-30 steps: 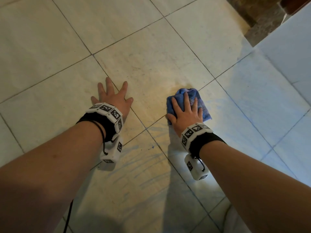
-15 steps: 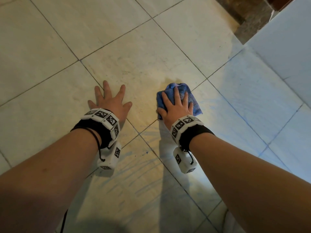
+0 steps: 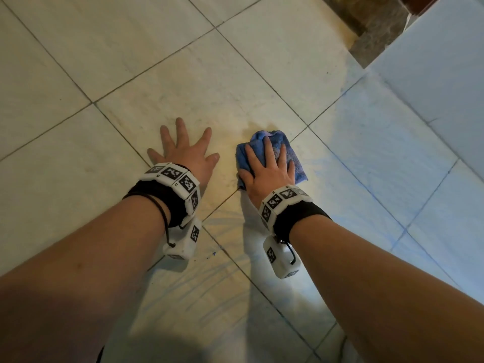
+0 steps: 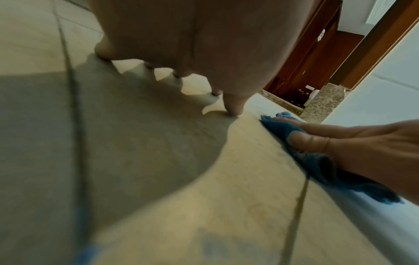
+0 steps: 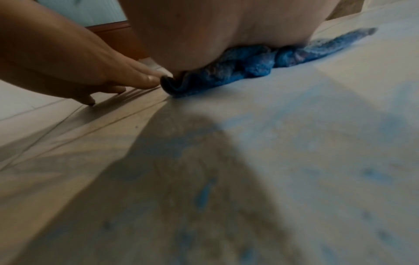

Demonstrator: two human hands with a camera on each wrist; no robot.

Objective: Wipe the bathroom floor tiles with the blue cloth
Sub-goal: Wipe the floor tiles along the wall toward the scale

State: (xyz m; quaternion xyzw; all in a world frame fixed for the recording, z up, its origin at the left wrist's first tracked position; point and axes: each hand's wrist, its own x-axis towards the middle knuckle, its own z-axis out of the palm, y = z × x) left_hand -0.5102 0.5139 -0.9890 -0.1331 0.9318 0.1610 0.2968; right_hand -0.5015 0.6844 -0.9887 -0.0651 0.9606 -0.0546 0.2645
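The blue cloth [image 3: 297,171] lies crumpled on the pale floor tiles [image 3: 209,74] just right of centre. My right hand [image 3: 269,170] presses flat on top of it with straight fingers; the cloth shows past the fingertips and to the right. My left hand [image 3: 187,150] rests flat on the bare tile a short gap to the left, fingers spread. From the left wrist, the cloth [image 4: 326,170] is seen bunched under the right hand [image 4: 367,143]. In the right wrist view the cloth [image 5: 238,71] is squashed under my palm, and the left hand's fingertips [image 5: 145,78] almost reach its edge.
Faint blue streaks [image 3: 222,260] mark the tile near my wrists. A brown stone threshold [image 3: 379,30] lies at the far right, with a white tiled wall [image 3: 445,61] beside it. A wooden door frame [image 4: 312,53] stands beyond the threshold.
My right hand has slid the cloth leftward across the tile, closing most of the gap to my left hand. The left hand has stayed planted on the floor.
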